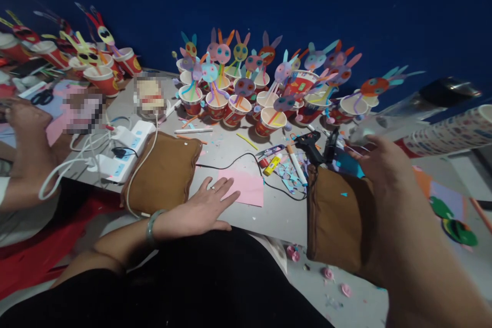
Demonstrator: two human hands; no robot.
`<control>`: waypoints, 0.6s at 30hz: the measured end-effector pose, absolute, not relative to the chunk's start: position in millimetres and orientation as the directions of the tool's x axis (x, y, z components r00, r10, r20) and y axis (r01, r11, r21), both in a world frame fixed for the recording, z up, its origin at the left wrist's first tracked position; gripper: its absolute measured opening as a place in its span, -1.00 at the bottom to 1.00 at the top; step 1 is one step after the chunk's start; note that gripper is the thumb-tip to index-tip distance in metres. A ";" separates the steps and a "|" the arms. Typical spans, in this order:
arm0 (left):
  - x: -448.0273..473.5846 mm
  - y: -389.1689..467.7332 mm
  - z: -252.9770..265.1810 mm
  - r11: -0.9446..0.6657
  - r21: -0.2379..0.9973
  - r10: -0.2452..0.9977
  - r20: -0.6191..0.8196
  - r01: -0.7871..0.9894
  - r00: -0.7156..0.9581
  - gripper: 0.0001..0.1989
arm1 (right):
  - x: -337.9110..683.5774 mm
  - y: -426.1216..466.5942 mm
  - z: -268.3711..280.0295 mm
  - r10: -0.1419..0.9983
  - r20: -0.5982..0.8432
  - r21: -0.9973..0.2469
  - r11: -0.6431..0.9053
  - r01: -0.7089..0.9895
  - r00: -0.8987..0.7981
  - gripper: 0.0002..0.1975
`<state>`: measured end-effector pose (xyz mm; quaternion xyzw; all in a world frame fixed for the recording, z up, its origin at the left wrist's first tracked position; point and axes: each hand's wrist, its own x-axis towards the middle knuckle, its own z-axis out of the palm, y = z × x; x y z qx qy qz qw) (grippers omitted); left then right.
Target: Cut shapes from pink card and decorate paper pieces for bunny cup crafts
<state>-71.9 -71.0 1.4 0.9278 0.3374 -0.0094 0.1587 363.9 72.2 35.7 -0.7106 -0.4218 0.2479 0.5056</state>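
My left hand (pixel 211 204) lies flat with fingers spread, its fingertips resting on a sheet of pink paper (pixel 249 189) at the table's front edge. At the right my right hand (pixel 378 161) reaches over a brown cushion (pixel 340 215), close to blue sheets (pixel 348 163) and the lower end of a clear plastic bottle (pixel 403 110). Its fingers are blurred and partly hidden, so whether they hold anything does not show. Left of that hand lie a black glue gun (pixel 310 144), a marker (pixel 296 164), a yellow glue stick (pixel 272 165) and paper scraps (pixel 286 177).
Several paper cups (pixel 271 120) with rabbit-faced straw figures crowd the back. A second brown cushion (pixel 165 174) and a white power strip (pixel 130 154) with cables lie left. Stacked cups (pixel 453 130) lean at right. Another person's arm (pixel 33 143) is at far left.
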 end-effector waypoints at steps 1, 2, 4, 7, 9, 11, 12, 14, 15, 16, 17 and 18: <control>-71.2 -70.3 1.2 -0.721 0.281 0.626 -0.125 0.633 0.770 -0.18 | 364.5 71.5 39.1 0.845 0.028 -0.954 -0.137 0.268 0.534 -0.86; -70.5 -69.4 1.3 -0.722 0.275 0.627 -0.126 0.634 0.769 -0.18 | 364.3 69.4 43.1 0.835 -0.033 -0.980 -0.136 0.148 0.549 -0.84; -69.4 -67.6 1.2 -0.725 0.265 0.629 -0.122 0.636 0.768 -0.18 | 359.3 60.2 52.0 0.806 -0.136 -0.990 -0.088 -0.110 0.576 -0.82; -68.7 -65.5 -1.0 -0.733 0.254 0.630 -0.096 0.631 0.771 -0.19 | 334.4 35.0 64.5 0.812 -0.119 -0.975 0.011 -0.220 0.571 -0.82; -68.6 -64.6 -3.7 -0.741 0.247 0.627 -0.079 0.624 0.775 -0.18 | 306.9 12.1 68.9 0.873 -0.029 -0.982 0.067 -0.179 0.486 -0.84; -68.2 -64.1 -6.4 -0.747 0.238 0.624 -0.069 0.621 0.778 -0.17 | 276.0 -13.5 67.6 0.913 -0.011 -0.982 0.067 -0.176 0.408 -0.93; -68.0 -64.1 -7.3 -0.748 0.233 0.625 -0.068 0.622 0.777 -0.17 | 261.0 -26.3 64.5 0.931 -0.003 -0.988 0.053 -0.144 0.364 -0.90; -67.6 -64.1 -8.2 -0.743 0.229 0.631 -0.075 0.629 0.772 -0.16 | 234.5 -49.6 53.7 0.968 0.023 -0.996 0.045 -0.080 0.250 -0.84; -67.6 -64.3 -8.2 -0.738 0.232 0.635 -0.079 0.634 0.768 -0.15 | 223.3 -58.9 46.5 0.983 0.028 -0.998 0.037 -0.045 0.179 -0.82; -67.9 -64.4 -7.7 -0.730 0.240 0.642 -0.080 0.640 0.763 -0.14 | 213.5 -66.3 38.8 0.994 0.020 -1.000 0.019 0.005 0.109 -0.81; -68.4 -64.5 -7.0 -0.723 0.252 0.649 -0.073 0.644 0.757 -0.15 | 204.7 -71.4 31.1 0.999 0.020 -0.997 0.017 0.072 0.039 -0.81; -69.1 -64.5 -6.0 -0.715 0.269 0.657 -0.060 0.646 0.752 -0.16 | 196.9 -74.4 23.8 0.999 0.024 -0.987 0.030 0.159 -0.040 -0.81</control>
